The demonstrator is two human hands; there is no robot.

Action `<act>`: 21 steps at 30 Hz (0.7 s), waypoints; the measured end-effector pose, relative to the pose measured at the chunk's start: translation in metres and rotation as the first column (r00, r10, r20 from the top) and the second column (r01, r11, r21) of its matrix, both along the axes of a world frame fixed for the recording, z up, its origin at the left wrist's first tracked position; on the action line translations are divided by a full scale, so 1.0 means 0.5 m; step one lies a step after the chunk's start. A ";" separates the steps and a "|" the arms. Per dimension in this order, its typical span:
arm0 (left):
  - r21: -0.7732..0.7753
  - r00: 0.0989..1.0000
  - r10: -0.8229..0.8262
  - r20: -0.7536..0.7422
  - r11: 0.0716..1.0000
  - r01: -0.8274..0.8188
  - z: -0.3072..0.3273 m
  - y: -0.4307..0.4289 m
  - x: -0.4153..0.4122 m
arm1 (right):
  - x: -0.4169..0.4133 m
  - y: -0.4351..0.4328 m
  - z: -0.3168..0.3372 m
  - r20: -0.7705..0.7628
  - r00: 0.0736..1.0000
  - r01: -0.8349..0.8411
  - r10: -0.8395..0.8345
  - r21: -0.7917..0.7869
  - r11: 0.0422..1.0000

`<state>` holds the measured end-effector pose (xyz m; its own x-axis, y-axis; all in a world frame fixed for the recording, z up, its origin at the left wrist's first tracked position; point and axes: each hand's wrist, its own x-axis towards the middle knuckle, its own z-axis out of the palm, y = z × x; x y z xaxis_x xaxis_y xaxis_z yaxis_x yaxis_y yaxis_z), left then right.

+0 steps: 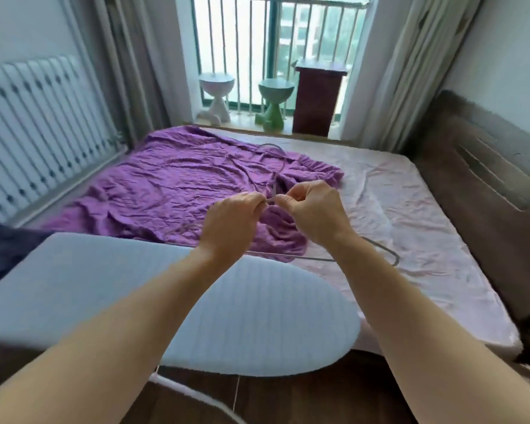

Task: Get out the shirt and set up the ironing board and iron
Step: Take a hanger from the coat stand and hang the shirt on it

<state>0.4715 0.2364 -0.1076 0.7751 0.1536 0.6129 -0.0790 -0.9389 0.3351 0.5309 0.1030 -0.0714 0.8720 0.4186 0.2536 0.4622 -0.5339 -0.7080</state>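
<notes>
Pink bed [410,209], purple shirt [172,185], both hands [276,212] pinching hanger [392,255]

shirt [178,185] on bed [410,209], ironing board [227,316] before it

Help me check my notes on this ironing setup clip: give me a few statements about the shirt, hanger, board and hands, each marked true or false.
1. The purple shirt lies spread on the bed. True.
2. The ironing board has a red cover. False: its cover is pale blue-grey.
3. Both the left hand and the right hand pinch the grey hanger near its neck. True.
4. An iron stands on the ironing board. False: no iron shows anywhere in this view.
5. The hands are over the floor beside the bed. False: they are over the shirt on the bed, beyond the board.
</notes>
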 end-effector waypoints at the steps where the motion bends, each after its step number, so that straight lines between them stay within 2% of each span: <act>1: 0.002 0.998 0.066 -0.010 0.998 -0.066 -0.004 0.030 -0.032 | -0.012 0.041 -0.004 -0.016 0.998 -0.061 0.061 -0.007 0.998; 4: 0.008 0.966 0.258 -0.004 0.966 -0.258 -0.010 0.115 -0.129 | -0.068 0.155 -0.004 -0.036 0.967 -0.253 0.251 -0.060 0.966; 5: 0.000 0.928 0.372 0.001 0.928 -0.372 -0.012 0.151 -0.186 | -0.103 0.211 -0.002 -0.026 0.931 -0.366 0.365 -0.095 0.926; 7: 0.006 0.903 0.428 -0.026 0.904 -0.428 -0.014 0.179 -0.231 | -0.132 0.249 -0.003 -0.019 0.913 -0.407 0.407 -0.096 0.908; 9: 0.012 0.842 0.534 -0.072 0.845 -0.535 -0.007 0.212 -0.315 | -0.191 0.318 -0.007 -0.044 0.852 -0.524 0.522 -0.067 0.849; 11: 0.011 0.773 0.633 -0.038 0.774 -0.634 -0.009 0.256 -0.405 | -0.263 0.388 -0.008 -0.075 0.774 -0.634 0.629 -0.081 0.769; 17: 0.003 0.605 0.792 -0.080 0.607 -0.795 -0.023 0.413 -0.639 | -0.468 0.590 -0.001 -0.075 0.594 -0.803 0.801 -0.126 0.583; 21: 0.013 0.540 0.832 -0.125 0.546 -0.838 -0.026 0.555 -0.776 | -0.600 0.762 -0.020 -0.069 0.554 -0.829 0.830 -0.145 0.541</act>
